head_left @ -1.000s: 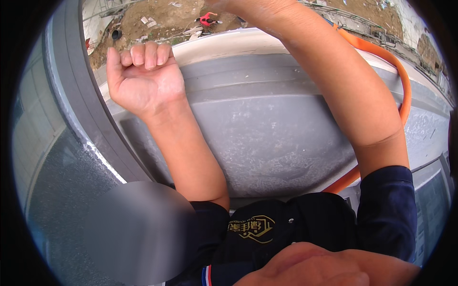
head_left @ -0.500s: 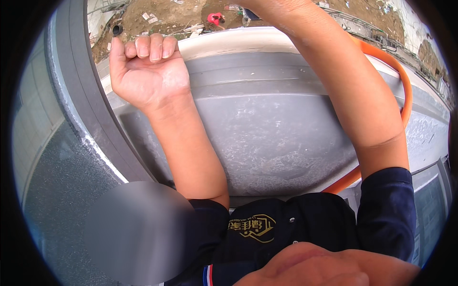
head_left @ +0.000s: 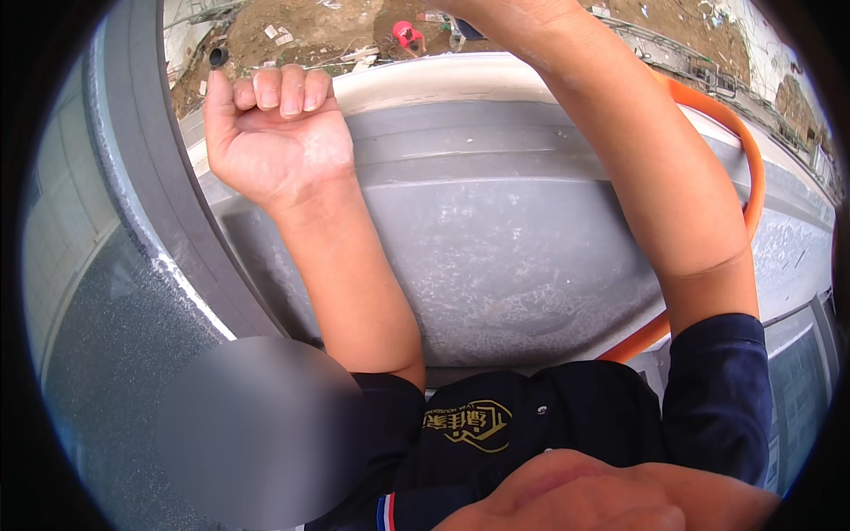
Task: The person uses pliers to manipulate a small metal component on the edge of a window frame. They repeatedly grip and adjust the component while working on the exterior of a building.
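My left hand (head_left: 279,133) is raised at the upper left, palm toward me. Its fingers curl together over the upper palm, the thumb stands beside them, and nothing shows in the bare palm. Close to it on the left runs a dark grey frame (head_left: 190,186); the grey ledge (head_left: 513,257) spreads beneath the forearm. My right arm reaches up across the ledge to the top edge, where the right hand (head_left: 509,11) is mostly cut off. Its fingers, and whatever they may hold, are out of sight. Behind the right arm bends an orange hose or strap (head_left: 754,168).
Past the ledge's pale outer rim (head_left: 425,78) there is a drop to brown ground with scattered debris. Down there are a person in red (head_left: 407,35) and a black pipe end (head_left: 218,57). At left stands a glass pane (head_left: 124,354); more windows (head_left: 797,380) lie at right.
Both my hands stay nearly in place. Far below, the person in red has shifted slightly to the right.
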A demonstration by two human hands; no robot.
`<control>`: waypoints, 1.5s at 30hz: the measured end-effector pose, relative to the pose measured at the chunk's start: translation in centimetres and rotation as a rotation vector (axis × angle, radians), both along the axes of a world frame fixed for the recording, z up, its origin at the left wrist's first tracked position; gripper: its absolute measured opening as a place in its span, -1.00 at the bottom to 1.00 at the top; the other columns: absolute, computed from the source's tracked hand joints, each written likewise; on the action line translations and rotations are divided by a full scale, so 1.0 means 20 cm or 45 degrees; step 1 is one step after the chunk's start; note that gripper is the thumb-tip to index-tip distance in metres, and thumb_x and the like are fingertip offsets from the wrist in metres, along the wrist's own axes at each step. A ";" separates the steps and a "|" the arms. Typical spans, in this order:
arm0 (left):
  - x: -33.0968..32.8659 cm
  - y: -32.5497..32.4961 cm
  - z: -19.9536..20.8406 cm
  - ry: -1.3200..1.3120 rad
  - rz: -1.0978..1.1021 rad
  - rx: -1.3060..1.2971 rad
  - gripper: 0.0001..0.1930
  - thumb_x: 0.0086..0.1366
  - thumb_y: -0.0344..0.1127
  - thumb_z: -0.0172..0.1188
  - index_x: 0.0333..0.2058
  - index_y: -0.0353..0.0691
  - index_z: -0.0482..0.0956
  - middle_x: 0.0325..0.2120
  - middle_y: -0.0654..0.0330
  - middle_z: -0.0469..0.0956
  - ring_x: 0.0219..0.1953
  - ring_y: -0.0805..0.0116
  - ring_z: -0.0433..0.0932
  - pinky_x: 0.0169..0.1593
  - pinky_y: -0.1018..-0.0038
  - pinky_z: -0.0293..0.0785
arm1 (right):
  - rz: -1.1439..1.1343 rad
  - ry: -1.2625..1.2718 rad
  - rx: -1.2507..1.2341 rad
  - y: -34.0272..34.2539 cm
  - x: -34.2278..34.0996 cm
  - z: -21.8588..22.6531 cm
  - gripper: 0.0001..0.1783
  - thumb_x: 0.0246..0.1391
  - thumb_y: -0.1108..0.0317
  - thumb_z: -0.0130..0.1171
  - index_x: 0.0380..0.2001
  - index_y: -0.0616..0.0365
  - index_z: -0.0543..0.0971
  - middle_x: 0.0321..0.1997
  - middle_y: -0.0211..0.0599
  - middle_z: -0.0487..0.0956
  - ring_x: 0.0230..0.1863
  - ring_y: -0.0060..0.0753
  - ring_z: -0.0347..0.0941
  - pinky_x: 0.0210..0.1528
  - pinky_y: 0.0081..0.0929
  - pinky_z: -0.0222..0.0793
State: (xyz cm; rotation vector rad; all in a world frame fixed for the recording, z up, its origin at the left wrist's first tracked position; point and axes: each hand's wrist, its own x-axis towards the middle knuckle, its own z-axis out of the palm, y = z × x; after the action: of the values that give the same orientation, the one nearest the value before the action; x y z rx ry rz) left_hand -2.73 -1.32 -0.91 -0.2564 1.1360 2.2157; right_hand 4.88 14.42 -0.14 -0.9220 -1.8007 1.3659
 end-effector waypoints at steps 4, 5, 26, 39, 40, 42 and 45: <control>0.01 0.02 0.00 -0.001 -0.021 0.019 -0.64 0.31 -0.23 0.08 -0.66 -0.10 0.27 -0.71 0.26 0.19 -0.64 0.40 0.11 -0.51 0.44 0.10 | -0.008 0.062 0.006 0.02 0.02 -0.01 -0.78 -0.13 0.46 0.03 -0.35 0.33 0.46 -0.43 0.16 0.54 -0.31 0.16 0.50 -0.16 -0.19 0.40; 0.01 0.02 0.00 -0.002 -0.021 0.018 -0.64 0.31 -0.23 0.08 -0.66 -0.10 0.27 -0.71 0.26 0.19 -0.64 0.40 0.11 -0.51 0.44 0.10 | -0.005 0.073 0.014 0.02 0.02 -0.01 -0.78 -0.13 0.46 0.03 -0.35 0.33 0.46 -0.43 0.16 0.54 -0.31 0.16 0.50 -0.16 -0.19 0.40; 0.01 0.02 0.00 -0.003 0.001 0.016 -0.62 0.35 -0.21 0.06 -0.66 -0.12 0.29 -0.72 0.26 0.21 -0.65 0.40 0.10 -0.52 0.45 0.09 | -0.005 0.023 -0.088 0.03 0.03 0.03 -0.71 -0.14 0.41 0.15 -0.28 0.31 0.46 -0.45 0.05 0.55 -0.39 0.02 0.49 -0.23 -0.24 0.42; 0.01 0.00 0.00 -0.024 -0.004 0.043 -0.63 0.34 -0.21 0.06 -0.66 -0.12 0.30 -0.71 0.25 0.22 -0.65 0.40 0.12 -0.52 0.45 0.11 | 0.181 0.225 -0.296 0.02 0.10 0.07 -0.75 -0.08 0.43 0.09 -0.26 0.28 0.46 -0.43 0.05 0.56 -0.34 0.01 0.54 -0.22 -0.23 0.43; 0.01 0.01 0.00 -0.023 -0.004 0.045 -0.64 0.34 -0.21 0.06 -0.66 -0.12 0.30 -0.71 0.25 0.22 -0.65 0.40 0.12 -0.52 0.45 0.11 | 0.176 0.192 -0.299 0.03 0.11 0.08 -0.75 -0.07 0.43 0.09 -0.26 0.28 0.46 -0.43 0.07 0.56 -0.33 0.04 0.54 -0.21 -0.22 0.43; 0.02 0.02 0.00 -0.013 0.000 0.037 -0.64 0.34 -0.22 0.06 -0.66 -0.12 0.30 -0.71 0.26 0.22 -0.65 0.40 0.12 -0.52 0.45 0.11 | 0.076 0.076 -0.167 0.02 0.06 0.04 -0.74 -0.07 0.42 0.09 -0.25 0.27 0.46 -0.41 0.11 0.56 -0.31 0.11 0.53 -0.19 -0.19 0.43; 0.02 0.02 0.00 -0.010 0.001 0.034 -0.64 0.34 -0.22 0.05 -0.66 -0.12 0.29 -0.71 0.26 0.21 -0.65 0.40 0.11 -0.52 0.45 0.11 | -0.041 0.030 0.036 0.02 0.02 -0.04 -0.74 -0.06 0.41 0.09 -0.24 0.26 0.46 -0.38 0.16 0.56 -0.28 0.22 0.51 -0.16 -0.15 0.42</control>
State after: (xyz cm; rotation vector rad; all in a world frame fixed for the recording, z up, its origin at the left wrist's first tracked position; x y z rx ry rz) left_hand -2.37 -0.96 -0.86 -0.2543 1.1011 2.2271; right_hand 5.20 14.74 -0.85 -0.9125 -1.7762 1.3225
